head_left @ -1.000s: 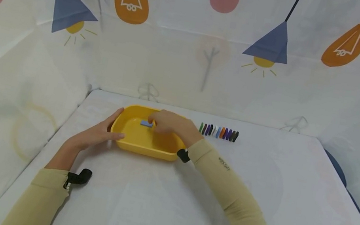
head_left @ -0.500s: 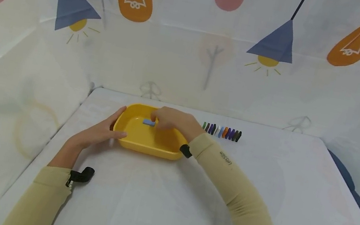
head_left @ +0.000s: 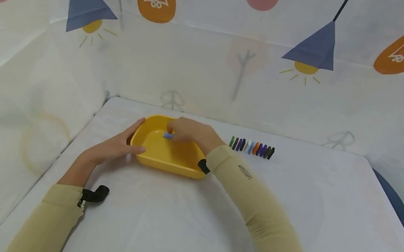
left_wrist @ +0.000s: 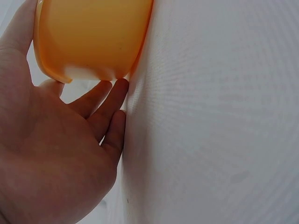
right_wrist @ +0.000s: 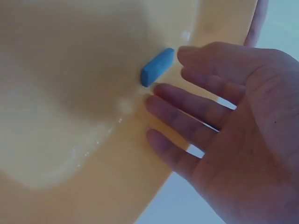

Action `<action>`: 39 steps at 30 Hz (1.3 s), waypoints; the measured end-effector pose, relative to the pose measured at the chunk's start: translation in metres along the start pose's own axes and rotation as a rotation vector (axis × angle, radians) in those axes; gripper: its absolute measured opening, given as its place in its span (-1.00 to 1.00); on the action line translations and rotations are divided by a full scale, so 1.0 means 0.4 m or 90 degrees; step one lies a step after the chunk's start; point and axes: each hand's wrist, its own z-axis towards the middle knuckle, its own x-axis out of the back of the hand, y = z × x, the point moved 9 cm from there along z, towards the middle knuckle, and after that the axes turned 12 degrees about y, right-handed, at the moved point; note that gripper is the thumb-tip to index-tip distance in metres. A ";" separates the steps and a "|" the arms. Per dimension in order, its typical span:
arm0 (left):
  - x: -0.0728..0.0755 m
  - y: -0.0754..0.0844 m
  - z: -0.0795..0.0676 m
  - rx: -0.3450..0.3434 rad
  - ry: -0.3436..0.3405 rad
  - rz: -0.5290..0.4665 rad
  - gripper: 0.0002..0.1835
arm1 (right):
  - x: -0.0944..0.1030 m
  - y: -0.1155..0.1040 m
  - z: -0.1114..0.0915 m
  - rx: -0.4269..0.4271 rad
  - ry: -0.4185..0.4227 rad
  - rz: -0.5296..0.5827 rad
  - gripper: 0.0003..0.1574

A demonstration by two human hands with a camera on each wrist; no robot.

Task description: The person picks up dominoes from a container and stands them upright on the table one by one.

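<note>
A yellow plastic tray [head_left: 156,165] with raised walls stands on the table. My left hand [head_left: 114,146] holds its left end, the thumb over the rim and the fingers along the outside wall. The left wrist view shows those fingertips against the tray's wall [left_wrist: 96,37]. Inside the tray lies a small blue rectangular block [right_wrist: 157,67]. My right hand [head_left: 193,133] reaches in over it, partly hiding it in the head view. From the right wrist, its thumb and loosely bent fingers surround one end of the block, a small gap showing at the thumb.
Several small flat blocks [head_left: 251,148] in green, dark, purple, white, blue and orange stand in a row to the right of the tray. A white cloth covers the table [head_left: 152,225]. Behind it hangs a white printed sheet [head_left: 203,72].
My right hand has shifted slightly left within the tray and covers more of the blue block. The left hand keeps its hold on the tray. The head view has tilted slightly.
</note>
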 end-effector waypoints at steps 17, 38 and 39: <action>0.008 0.002 -0.009 0.002 0.002 0.006 0.07 | -0.017 -0.017 -0.008 -0.053 0.003 0.075 -0.44; 0.003 -0.001 -0.003 -0.002 0.004 -0.003 0.07 | -0.030 -0.036 0.014 -0.016 0.005 -0.157 -0.79; 0.003 -0.001 -0.003 -0.001 0.004 -0.005 0.07 | -0.031 -0.034 0.013 -0.017 0.005 -0.156 -0.79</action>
